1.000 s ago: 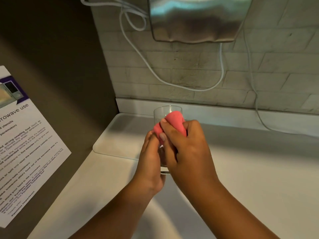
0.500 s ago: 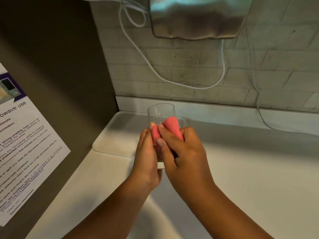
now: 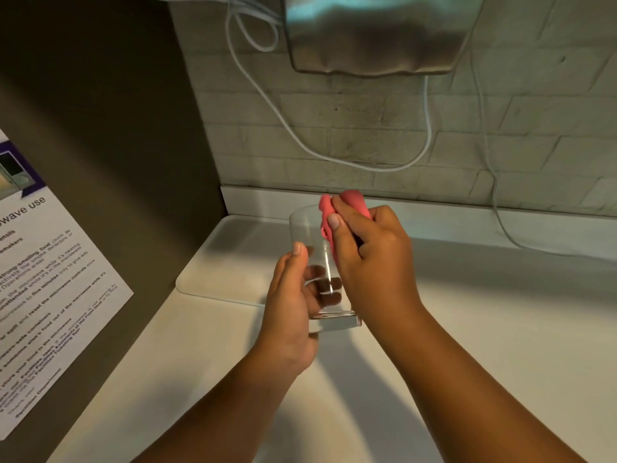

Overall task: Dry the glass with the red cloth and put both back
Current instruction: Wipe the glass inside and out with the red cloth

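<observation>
A clear drinking glass (image 3: pixel 312 228) is held upright above the white counter, mouth up. My left hand (image 3: pixel 291 305) wraps its lower half from the left; the fingers show through the glass. My right hand (image 3: pixel 370 259) grips a bunched red cloth (image 3: pixel 354 200) and presses it against the glass's right side near the rim. Most of the cloth is hidden inside my fist.
A white counter (image 3: pixel 484 329) runs below, with a clear flat board (image 3: pixel 227 262) in its back left corner. A steel appliance (image 3: pixel 377 31) hangs on the brick wall above, with white cables (image 3: pixel 334 155) drooping below it. A printed notice (image 3: pixel 43 279) covers the dark left panel.
The glass is now much more exposed: my right hand with the cloth has moved up toward its rim, and my left hand has slid down to its lower half.
</observation>
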